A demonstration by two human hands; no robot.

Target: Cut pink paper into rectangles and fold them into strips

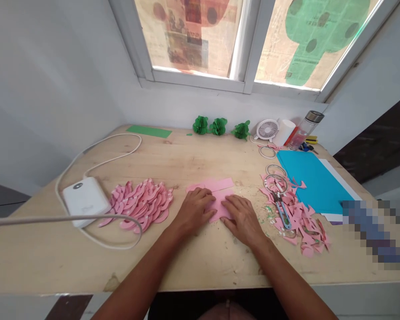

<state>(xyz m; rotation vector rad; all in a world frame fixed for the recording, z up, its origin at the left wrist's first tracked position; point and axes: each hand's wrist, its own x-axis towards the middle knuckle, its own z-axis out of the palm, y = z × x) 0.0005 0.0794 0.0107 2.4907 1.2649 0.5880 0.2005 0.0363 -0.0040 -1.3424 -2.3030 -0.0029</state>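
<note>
A piece of pink paper (219, 205) lies on the table in front of me, between my two hands. My left hand (197, 205) has its fingers curled onto the paper's left side, with the thumb near its lower edge. On the right side, my right hand (242, 215) grips the same paper between fingers and thumb. Just behind it rests a pink paper strip (222, 183), partly covered by the left hand. Left of my hands is a pile of pink petal-like paper cutouts (146, 202).
Pink paper scraps (303, 222) lie at right around blue-handled scissors (282, 212). Beyond are blue sheets (315, 178), a small fan (267, 129) and a bottle (303, 131). Green paper flowers (218, 126) stand against the wall. A white power bank (85, 200) with a cable sits left.
</note>
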